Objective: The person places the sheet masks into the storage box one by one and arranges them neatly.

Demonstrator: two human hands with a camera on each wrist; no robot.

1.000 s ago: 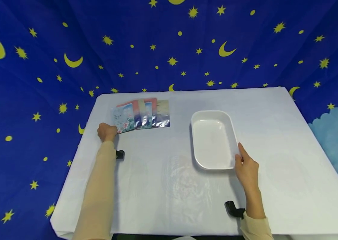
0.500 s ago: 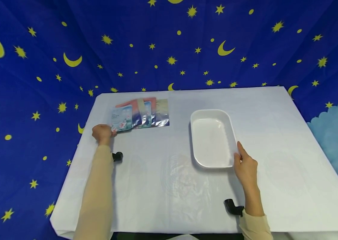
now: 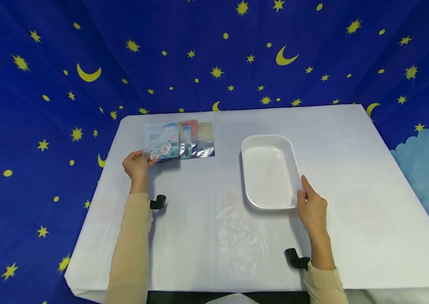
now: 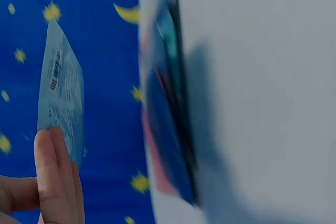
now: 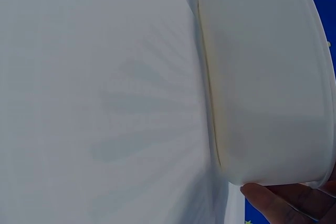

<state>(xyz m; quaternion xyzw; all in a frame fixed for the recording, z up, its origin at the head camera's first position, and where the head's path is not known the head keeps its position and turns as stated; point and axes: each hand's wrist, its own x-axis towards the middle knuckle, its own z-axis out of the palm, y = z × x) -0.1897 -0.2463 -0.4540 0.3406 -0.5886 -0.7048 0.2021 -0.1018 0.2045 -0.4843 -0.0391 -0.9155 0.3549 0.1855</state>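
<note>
My left hand [image 3: 137, 166] pinches the lower left corner of a light blue face mask packet [image 3: 162, 140] printed with pink flowers, raised off the table. In the left wrist view its back [image 4: 63, 87] carries a barcode, with my fingers [image 4: 50, 177] against its lower end. Other face mask packets [image 3: 205, 139], pink, beige and blue, lie overlapped behind and right of it, partly covered. With my right hand [image 3: 313, 213] I hold the near right side of a white rectangular dish [image 3: 271, 177]; in the right wrist view fingers [image 5: 268, 200] touch its outer wall [image 5: 268, 82].
A white cloth [image 3: 199, 249] covers the table, with a clear, wrinkled plastic-like patch [image 3: 239, 232] near its middle front. Blue curtain [image 3: 184, 63] with yellow moons and stars hangs behind and at the left. Black wrist mounts [image 3: 296, 258] sit on both forearms.
My left hand has taken the light blue packet from the left end of the fan, lifted it and shifted it right over the others. My right hand and the dish stay in place.
</note>
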